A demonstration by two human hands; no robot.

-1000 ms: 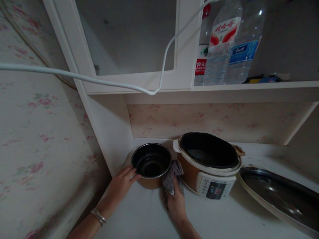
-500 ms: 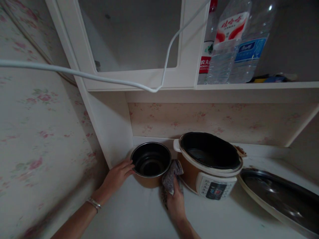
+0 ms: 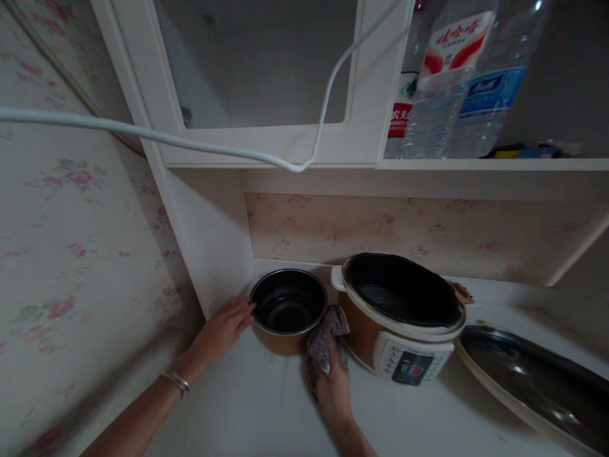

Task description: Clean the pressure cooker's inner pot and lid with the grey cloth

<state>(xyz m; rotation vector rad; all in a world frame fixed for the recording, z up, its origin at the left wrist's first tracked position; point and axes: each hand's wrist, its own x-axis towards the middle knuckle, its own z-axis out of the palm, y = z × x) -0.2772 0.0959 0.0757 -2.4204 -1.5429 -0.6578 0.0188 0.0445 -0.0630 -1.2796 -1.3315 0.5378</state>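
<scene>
An inner pot, black inside and golden brown outside, stands upright on the white countertop. At its left rim rests my left hand, fingers stretched out and touching the side. My right hand grips a grey cloth against the pot's right side; part of the cloth hangs below the hand. Just right of the cloth stands an electric cooker with a white control panel and its top uncovered, showing a dark interior.
A large dark lid with a pale rim lies at the right. Overhead is a white cabinet with plastic bottles on its shelf. A white cable crosses in front. Floral wallpaper covers the left wall.
The view has shifted slightly. Both hands stay at the pot, the left at its rim and the right with the cloth at its side; the pot has barely moved.
</scene>
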